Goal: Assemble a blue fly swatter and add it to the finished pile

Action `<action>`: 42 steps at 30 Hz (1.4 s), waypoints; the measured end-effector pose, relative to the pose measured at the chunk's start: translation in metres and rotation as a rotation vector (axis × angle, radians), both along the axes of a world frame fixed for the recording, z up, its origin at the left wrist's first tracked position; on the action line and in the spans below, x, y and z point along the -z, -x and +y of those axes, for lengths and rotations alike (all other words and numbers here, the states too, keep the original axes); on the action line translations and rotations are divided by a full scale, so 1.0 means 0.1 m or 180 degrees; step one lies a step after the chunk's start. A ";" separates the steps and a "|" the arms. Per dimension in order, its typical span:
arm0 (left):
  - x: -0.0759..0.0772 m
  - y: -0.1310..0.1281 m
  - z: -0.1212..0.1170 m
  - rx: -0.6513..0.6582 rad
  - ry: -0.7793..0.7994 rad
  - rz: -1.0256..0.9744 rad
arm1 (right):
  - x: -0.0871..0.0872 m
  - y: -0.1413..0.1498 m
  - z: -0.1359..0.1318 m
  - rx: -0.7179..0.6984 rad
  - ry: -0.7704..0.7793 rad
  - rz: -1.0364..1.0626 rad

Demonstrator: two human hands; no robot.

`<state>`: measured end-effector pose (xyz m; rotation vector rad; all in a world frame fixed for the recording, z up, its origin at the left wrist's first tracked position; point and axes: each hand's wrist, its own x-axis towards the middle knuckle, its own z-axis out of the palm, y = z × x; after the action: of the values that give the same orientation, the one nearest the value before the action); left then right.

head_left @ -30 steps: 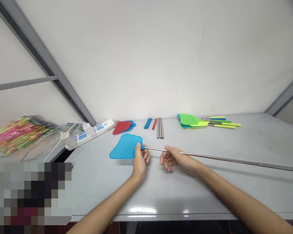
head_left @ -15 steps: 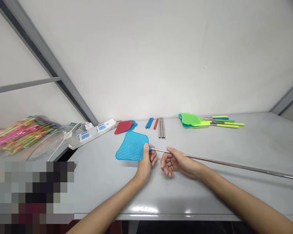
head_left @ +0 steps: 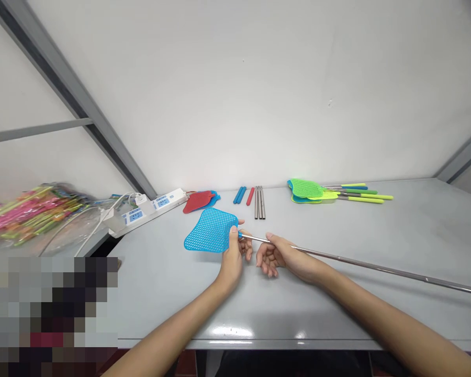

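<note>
Two hands on one long swatter

Head view: the left hand (head_left: 235, 251) pinches the blue mesh head (head_left: 211, 231) at its neck, above the table (head_left: 172, 303). The right hand (head_left: 277, 254), fingers loosely curled, grips the thin metal rod (head_left: 361, 263) joined to it (the rod runs out of view at the right). Behind lie three metal tubes (head_left: 259, 203), beside a red sleeve (head_left: 250, 196) and two blue sleeves (head_left: 239, 195).
</note>
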<state>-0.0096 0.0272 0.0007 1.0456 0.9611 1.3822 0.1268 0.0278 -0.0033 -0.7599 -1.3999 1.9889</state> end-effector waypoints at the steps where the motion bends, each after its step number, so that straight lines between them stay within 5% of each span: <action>1: -0.01 0.00 -0.01 0.0026 0.0012 0.0020 | 0.00 0.00 0.01 0.0016 -0.0008 -0.0019; 42: 0.06 0.02 -0.05 0.0004 -0.0374 0.0251 | 0.00 0.01 -0.01 -0.0132 0.0128 0.0082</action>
<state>-0.0120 0.0219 -0.0053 1.1959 0.9451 1.4190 0.1263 0.0264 -0.0030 -0.7260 -1.3751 2.0569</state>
